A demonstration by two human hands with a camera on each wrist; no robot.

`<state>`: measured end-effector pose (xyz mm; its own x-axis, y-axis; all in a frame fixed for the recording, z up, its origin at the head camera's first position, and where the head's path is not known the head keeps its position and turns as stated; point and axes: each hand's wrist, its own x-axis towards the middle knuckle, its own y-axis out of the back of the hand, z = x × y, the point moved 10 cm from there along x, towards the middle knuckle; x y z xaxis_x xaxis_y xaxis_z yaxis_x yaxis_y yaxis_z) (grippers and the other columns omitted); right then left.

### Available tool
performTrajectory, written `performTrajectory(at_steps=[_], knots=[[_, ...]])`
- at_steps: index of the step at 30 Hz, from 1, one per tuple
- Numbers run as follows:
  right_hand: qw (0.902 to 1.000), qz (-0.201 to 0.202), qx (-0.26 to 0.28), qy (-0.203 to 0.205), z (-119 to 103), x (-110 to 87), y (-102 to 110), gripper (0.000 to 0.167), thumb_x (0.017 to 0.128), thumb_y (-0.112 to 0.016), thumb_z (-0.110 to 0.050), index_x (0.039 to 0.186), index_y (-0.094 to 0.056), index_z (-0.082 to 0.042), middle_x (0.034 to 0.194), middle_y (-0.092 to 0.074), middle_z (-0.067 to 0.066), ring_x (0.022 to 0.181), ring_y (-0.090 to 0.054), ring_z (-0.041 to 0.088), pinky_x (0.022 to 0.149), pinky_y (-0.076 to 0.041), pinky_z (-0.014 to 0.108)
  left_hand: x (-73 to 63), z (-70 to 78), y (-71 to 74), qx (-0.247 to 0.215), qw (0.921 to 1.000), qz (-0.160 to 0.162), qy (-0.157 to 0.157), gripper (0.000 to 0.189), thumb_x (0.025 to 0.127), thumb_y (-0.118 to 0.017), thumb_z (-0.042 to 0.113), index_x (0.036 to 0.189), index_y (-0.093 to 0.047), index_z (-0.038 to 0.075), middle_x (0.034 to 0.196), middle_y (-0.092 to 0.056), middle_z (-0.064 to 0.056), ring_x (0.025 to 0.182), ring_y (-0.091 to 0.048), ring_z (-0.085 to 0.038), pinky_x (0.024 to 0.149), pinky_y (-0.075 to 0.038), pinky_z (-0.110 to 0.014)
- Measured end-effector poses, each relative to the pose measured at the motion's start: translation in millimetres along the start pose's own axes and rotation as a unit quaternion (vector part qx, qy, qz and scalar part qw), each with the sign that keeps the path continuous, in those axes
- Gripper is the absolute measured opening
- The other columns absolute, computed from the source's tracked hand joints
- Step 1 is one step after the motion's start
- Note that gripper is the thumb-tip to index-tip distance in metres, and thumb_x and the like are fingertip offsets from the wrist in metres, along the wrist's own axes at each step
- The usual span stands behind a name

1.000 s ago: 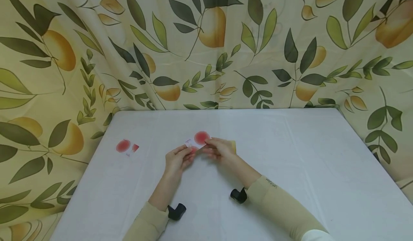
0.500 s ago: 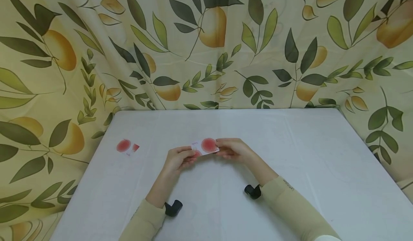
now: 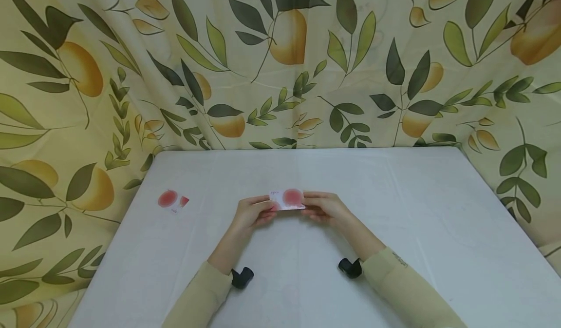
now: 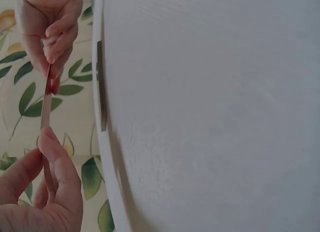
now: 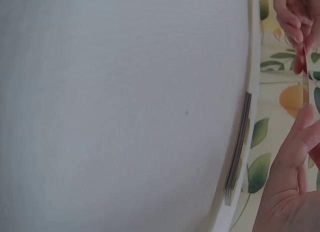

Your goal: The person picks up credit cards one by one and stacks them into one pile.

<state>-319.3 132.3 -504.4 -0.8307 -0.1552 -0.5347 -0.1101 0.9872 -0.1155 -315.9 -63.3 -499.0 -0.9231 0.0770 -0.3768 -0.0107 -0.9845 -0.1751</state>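
Note:
In the head view a small white card (image 3: pixel 287 200) with a red round print is held up between both hands. My left hand (image 3: pixel 254 213) pinches its left end, thumb on the near face and fingers behind. At the opposite end my right hand (image 3: pixel 325 207) pinches the card between thumb and fingers. Both wrist views show the card edge-on, as a thin strip between the left hand (image 4: pixel 57 192) and the right hand (image 5: pixel 285 174). Parts of its ends are hidden under the fingers.
Another white card (image 3: pixel 175 208) with red prints lies flat on the left of the white table (image 3: pixel 394 221). A thin stack of cards (image 5: pixel 238 152) rests on the tabletop in the right wrist view. Behind the table hangs a fruit-patterned curtain (image 3: pixel 350 99).
The right hand has moved right, and the left hand a little right, bringing the card along. Tilted one second ago, the card now lies level. A yellow patch beyond the right hand no longer shows.

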Motion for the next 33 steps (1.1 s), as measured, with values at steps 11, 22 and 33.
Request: performTrajectory(at_steps=[11, 22, 33], knots=[[0.9993, 0.035, 0.016, 0.002, -2, -3.7, 22, 0.048, 0.081, -0.069, -0.014, 0.126, -0.054, -0.006, 0.076, -0.07, 0.0, 0.064, -0.067, 0.01, 0.053, -0.05, 0.016, 15.7, 2.2, -27.9, 0.036, 0.9991, -0.024, -0.001, 0.041, 0.086, -0.059, 0.003, 0.126, -0.051, -0.003, 0.077, -0.068, -0.018, 0.051, -0.062, -0.012, 0.052, -0.055, -0.027], [0.9971, 0.073, 0.004, -0.02, 3, -0.5, 39, 0.052, 0.083, -0.066, -0.012, 0.132, -0.049, -0.011, 0.077, -0.069, -0.002, 0.062, -0.067, 0.011, 0.052, -0.052, 0.018, 29.5, -5.6, -43.7, 0.098, 0.9947, -0.032, -0.002, 0.044, 0.089, -0.056, 0.006, 0.131, -0.047, 0.0, 0.065, -0.066, -0.007, 0.047, -0.059, -0.009, 0.043, -0.05, -0.019], [0.996, 0.084, -0.007, -0.028, 7, 3.2, 49, 0.053, 0.083, -0.067, -0.01, 0.133, -0.049, -0.01, 0.073, -0.069, 0.002, 0.059, -0.066, 0.011, 0.049, -0.05, 0.017, 33.3, -7.5, -52.9, 0.15, 0.988, -0.038, -0.003, 0.043, 0.089, -0.055, 0.005, 0.131, -0.046, -0.002, 0.056, -0.06, -0.002, 0.041, -0.054, -0.006, 0.036, -0.043, -0.016]])
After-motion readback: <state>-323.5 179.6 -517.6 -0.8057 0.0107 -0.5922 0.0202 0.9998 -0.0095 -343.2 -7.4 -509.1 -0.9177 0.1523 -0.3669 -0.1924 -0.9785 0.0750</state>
